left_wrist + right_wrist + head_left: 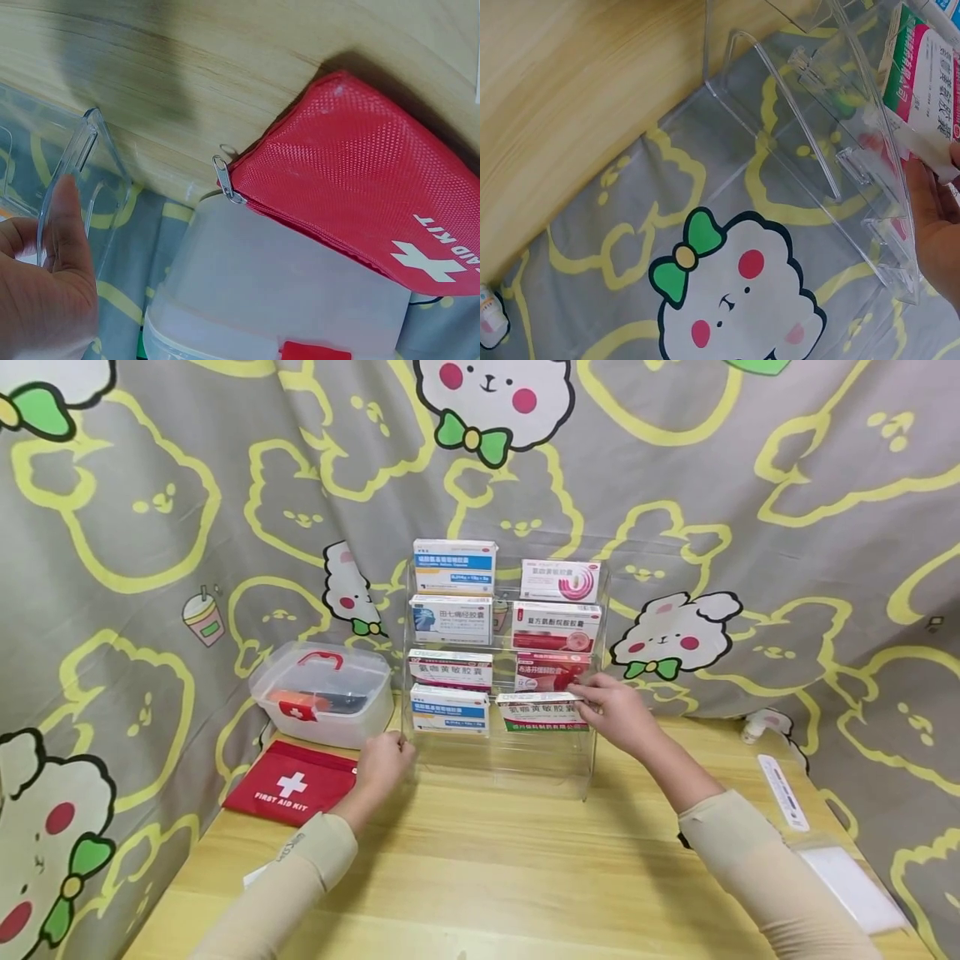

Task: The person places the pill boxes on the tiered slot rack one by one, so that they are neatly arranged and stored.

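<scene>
A clear acrylic display rack (pixel 517 772) stands on the table, holding medicine boxes in two columns. My left hand (pixel 384 763) is at its left edge; in the left wrist view, thumb and fingers pinch the rack's clear side panel (pixel 69 154). On the lowest tier at right, my right hand (pixel 618 714) pinches the right end of a white, green and red medicine box (pixel 536 713). That box (pixel 930 82) leans out of the rack in the right wrist view. Beside it sits a blue-and-white box (pixel 448 712), and directly above is a red box (pixel 551 671).
Left of the rack are a translucent lidded bin (pixel 330 693) with a red latch and a red first aid pouch (pixel 288 785). At right lie a small white bottle (pixel 753 728), a white thermometer-like packet (pixel 783 793) and a white packet (pixel 855 887). A patterned curtain (pixel 675 460) hangs behind.
</scene>
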`<state>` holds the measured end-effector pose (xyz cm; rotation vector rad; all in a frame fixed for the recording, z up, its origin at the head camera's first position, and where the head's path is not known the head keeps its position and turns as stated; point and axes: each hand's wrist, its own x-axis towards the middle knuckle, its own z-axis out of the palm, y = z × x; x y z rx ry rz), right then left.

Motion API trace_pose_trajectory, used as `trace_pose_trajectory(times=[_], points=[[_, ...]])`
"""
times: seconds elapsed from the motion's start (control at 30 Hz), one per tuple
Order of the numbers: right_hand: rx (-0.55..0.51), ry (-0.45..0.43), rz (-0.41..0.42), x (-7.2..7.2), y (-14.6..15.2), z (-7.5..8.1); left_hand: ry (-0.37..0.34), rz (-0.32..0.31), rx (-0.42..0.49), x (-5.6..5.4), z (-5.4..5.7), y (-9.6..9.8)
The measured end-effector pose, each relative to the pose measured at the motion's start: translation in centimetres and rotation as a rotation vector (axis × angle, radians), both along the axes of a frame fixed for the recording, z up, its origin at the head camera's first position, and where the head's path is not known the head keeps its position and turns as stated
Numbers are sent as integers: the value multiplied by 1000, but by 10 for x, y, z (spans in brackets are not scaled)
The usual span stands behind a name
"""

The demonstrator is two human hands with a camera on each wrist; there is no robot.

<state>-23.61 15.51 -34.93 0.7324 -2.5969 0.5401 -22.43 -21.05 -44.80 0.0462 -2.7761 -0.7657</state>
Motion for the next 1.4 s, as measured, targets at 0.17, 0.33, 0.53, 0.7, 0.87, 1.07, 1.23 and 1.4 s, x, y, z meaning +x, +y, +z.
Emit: trace_pose_trajectory(times=[0.17,0.33,0.53,0.7,0.87,1.07,1.23,1.4], points=[[111,120,26,-1,-3,1,15,1,-11,-1,0,-2],[259,313,70,-6,-2,1,18,-1,-9,0,-1,-4],[364,384,86,-10,-2,2,6,4,-7,1,-1,-9],[502,421,15,-12,-14,6,27,11,-12,1,0,-11],[564,412,-69,-11,-21,7,35,9,-17,2,-1,-11],[519,401,-87,-7,-19,4,24,-4,-10,4,3,-6],[582,411,-105,-3,-15,0,32,-24,-14,2,3,-3],[685,368,-145,3,-16,3,38,-23,-12,2,3,-2]])
